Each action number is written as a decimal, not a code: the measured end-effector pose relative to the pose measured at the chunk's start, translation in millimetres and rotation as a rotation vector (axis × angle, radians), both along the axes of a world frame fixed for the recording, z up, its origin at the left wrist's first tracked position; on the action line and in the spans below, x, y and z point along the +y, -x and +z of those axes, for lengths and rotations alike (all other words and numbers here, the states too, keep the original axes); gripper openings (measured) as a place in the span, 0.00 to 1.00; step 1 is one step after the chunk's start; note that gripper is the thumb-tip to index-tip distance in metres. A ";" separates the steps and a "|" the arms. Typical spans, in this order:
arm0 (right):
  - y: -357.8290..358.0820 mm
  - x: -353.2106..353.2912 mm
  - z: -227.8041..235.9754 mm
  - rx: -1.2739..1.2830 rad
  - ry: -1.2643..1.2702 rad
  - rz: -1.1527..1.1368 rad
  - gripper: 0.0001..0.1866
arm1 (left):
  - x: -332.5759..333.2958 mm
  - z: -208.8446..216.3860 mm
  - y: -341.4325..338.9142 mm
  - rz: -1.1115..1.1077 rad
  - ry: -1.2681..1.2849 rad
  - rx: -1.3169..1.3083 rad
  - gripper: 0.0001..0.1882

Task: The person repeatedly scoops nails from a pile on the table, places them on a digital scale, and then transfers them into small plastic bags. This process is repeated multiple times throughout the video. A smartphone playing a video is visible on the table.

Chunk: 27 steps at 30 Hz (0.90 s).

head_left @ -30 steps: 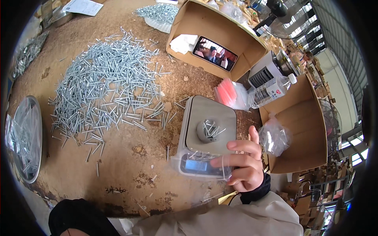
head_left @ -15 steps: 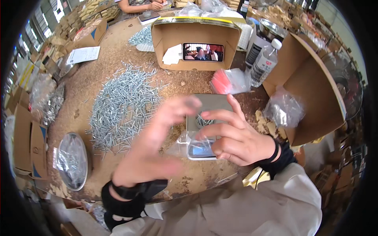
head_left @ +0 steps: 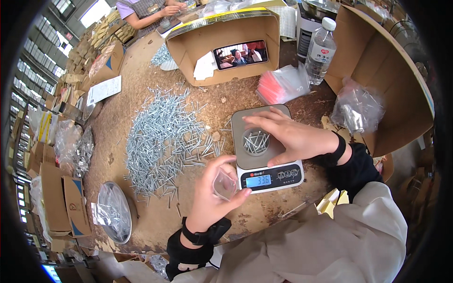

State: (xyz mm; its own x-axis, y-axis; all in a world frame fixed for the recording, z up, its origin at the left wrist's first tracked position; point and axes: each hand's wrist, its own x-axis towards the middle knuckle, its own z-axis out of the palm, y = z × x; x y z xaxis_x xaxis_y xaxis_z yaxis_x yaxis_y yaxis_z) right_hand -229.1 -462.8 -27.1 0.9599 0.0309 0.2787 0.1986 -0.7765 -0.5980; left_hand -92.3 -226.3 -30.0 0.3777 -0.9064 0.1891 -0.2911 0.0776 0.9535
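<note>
My left hand holds a small clear plastic bag, its mouth spread between curled fingers and thumb, beside the scale's lit display. On the plate of the digital scale stands a small round clear cup with silver screws in it. My right hand is spread over the plate's right side, its fingers reaching past the cup's far rim and its thumb by the plate's near edge. Whether it touches the cup I cannot tell. A big loose pile of screws lies left of the scale.
Red-edged zip bags and a water bottle are behind the scale. A carton holds a phone. At right an open carton stands beside a filled bag. A metal bowl sits left; a co-worker works beyond.
My hands have parted: the left has come down beside the display with the bag, and the right has moved back over the scale plate. The whole view has shifted and tilted.
</note>
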 end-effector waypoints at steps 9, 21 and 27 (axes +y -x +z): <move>3.4 32.4 8.2 -0.152 -0.211 0.169 0.49 | 0.0 -4.5 -0.8 -0.014 -0.105 -0.524 0.25; 16.4 65.6 19.9 -0.112 -0.146 0.279 0.48 | 2.4 -38.4 46.5 -0.468 -0.122 0.365 0.31; 14.9 61.1 12.1 -0.124 -0.315 0.225 0.46 | 4.1 -39.3 43.9 -0.422 -0.082 0.403 0.26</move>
State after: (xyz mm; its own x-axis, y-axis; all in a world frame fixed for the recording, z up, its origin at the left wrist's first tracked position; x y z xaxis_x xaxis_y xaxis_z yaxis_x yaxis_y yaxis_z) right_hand -244.0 -401.7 -15.0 0.8972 0.1312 0.4216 0.4286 -0.4878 -0.7605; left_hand -136.2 -222.2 -69.2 0.0087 -0.9996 0.0287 0.1360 0.0296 0.9903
